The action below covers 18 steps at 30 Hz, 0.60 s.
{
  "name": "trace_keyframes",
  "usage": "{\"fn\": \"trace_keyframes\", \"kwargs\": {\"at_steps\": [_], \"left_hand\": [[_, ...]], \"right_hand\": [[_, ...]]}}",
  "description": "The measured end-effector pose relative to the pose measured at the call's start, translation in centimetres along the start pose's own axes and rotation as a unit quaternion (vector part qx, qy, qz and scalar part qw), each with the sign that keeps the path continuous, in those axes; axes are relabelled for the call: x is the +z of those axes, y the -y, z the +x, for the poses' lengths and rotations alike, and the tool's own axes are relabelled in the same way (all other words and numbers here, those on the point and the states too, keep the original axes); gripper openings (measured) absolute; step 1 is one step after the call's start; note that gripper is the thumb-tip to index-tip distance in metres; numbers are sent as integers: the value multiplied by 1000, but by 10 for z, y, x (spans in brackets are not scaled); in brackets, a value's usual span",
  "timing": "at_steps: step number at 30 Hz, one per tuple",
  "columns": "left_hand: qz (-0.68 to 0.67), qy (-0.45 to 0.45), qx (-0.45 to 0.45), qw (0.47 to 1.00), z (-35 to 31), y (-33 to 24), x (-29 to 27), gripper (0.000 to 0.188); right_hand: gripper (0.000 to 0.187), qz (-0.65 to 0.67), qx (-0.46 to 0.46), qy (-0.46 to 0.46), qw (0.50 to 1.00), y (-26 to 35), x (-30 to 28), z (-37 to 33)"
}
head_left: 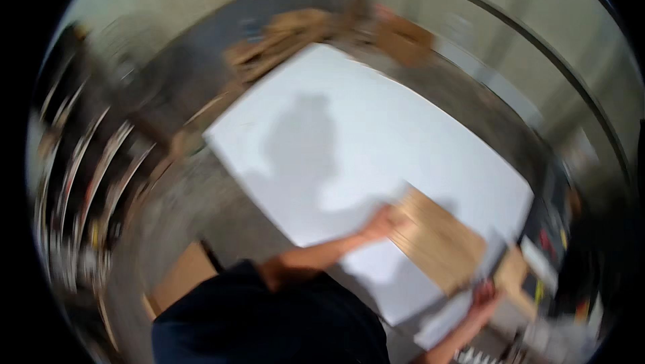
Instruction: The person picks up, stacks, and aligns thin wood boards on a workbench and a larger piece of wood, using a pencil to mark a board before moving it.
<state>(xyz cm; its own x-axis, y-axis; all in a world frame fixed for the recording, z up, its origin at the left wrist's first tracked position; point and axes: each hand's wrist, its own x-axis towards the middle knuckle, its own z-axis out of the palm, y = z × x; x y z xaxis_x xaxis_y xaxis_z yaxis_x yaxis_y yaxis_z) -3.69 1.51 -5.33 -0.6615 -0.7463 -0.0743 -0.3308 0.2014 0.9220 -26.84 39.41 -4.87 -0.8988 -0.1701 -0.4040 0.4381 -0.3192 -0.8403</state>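
A flat, light-brown wooden board (440, 239) is over the near right part of a big white sheet-topped table (390, 129). Closed on the board's left end is my left hand (383, 221), its fingers blurred. My right hand (484, 297) is near the board's right end, below its corner. It looks curled around something small, perhaps reddish, that motion blur keeps me from making out. Whether the right hand touches the board cannot be told.
Slatted racks (87, 182) stand at the left. Wooden pallets (282, 38) and a cardboard box (404, 40) lie beyond the table. Another carton (180, 276) sits on the floor at the near left. Assorted tools and wood pieces (514, 273) crowd the right side.
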Motion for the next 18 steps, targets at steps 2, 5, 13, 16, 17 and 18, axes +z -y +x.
{"fn": "trace_keyframes", "kwargs": {"at_steps": [2, 5, 13, 16, 17, 18], "left_hand": [[28, -31, 108, 993, -18, 23, -8, 54], [-10, 13, 86, 996, -19, -9, 1, 48], [-45, -79, 88, 992, -10, -10, 51, 57], [-54, -58, 63, 995, -6, -17, 50, 58], [-56, -68, 60, 994, -3, -21, 51, 58], [-59, -65, 68, 994, -2, -23, 51, 58]], "right_hand": [[26, 25, -99, -88, 991, 3, 82, -66], [38, 66, -21, 4, 998, 44, 44, -64], [46, 72, 105, -106, 986, 82, 12, 15], [40, -163, 20, -57, 985, 88, -13, 30], [38, -317, -55, 34, 946, 89, -24, 34], [36, -461, -129, 119, 870, 91, -36, 36]]}}
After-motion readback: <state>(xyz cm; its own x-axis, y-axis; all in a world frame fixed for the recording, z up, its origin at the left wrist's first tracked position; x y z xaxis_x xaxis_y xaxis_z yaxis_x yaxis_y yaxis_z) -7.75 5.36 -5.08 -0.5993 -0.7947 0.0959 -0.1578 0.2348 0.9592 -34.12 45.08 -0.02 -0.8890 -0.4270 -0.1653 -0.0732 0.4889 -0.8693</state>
